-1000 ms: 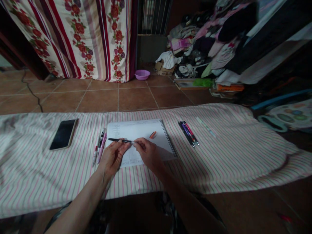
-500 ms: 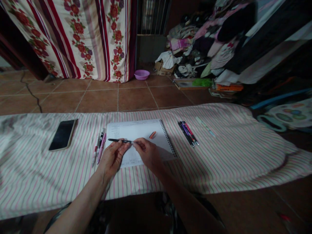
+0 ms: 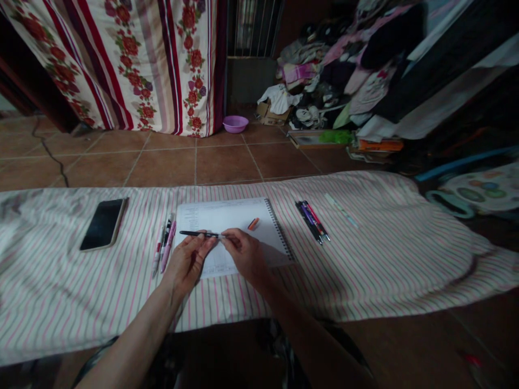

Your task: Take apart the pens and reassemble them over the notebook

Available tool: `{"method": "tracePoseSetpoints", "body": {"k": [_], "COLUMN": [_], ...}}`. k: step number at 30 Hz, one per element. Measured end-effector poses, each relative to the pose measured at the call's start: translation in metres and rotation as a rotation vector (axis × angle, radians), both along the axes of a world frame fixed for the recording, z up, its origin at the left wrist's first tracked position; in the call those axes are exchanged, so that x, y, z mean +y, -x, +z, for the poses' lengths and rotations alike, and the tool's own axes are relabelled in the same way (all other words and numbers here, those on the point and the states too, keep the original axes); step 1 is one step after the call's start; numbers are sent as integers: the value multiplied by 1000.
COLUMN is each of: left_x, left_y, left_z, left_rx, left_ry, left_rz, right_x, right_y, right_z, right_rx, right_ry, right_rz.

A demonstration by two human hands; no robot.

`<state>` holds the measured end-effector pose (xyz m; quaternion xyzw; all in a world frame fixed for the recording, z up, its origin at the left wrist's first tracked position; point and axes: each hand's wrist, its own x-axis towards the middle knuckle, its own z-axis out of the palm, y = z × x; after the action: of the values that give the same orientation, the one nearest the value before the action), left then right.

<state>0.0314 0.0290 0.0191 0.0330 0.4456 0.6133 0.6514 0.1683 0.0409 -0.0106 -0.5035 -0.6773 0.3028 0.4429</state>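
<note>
A black pen (image 3: 197, 234) lies level over an open spiral notebook (image 3: 235, 221) on a striped cloth (image 3: 365, 254). My left hand (image 3: 187, 263) pinches the pen's barrel near its right end. My right hand (image 3: 243, 254) is closed on the pen's tip end, fingertips meeting the left hand's. A small orange piece, perhaps a cap (image 3: 253, 223), rests on the page just beyond my right hand.
A dark phone (image 3: 103, 223) lies at the left on the cloth. Pink and white pens (image 3: 164, 248) sit beside the notebook's left edge, a bundle of pens (image 3: 313, 221) and a pale pen (image 3: 343, 211) to its right. Behind are a tiled floor, a purple bowl (image 3: 235, 123) and a clothes heap (image 3: 344, 70).
</note>
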Motion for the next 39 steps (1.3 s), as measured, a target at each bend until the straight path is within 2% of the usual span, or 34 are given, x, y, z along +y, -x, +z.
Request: {"method": "tracePoseSetpoints", "body": {"k": [7, 13, 22, 28, 39], "left_x": [-1, 0, -1, 0, 0], "left_y": [-1, 0, -2, -1, -1], "left_z": [0, -1, 0, -2, -4], "left_rx": [1, 35, 57, 40, 37], "left_ry": [17, -11, 2, 7, -5], "left_rz": [15, -4, -12, -5, -9], "right_x": [0, -1, -1, -1, 0], "right_y": [-1, 0, 0, 1, 0], "right_z": [0, 2, 0, -1, -2], "right_rx": [-61, 13, -24, 33, 6], "right_ry": [-14, 23, -3, 50, 10], "right_rz": [-6, -8, 7, 5, 4]}}
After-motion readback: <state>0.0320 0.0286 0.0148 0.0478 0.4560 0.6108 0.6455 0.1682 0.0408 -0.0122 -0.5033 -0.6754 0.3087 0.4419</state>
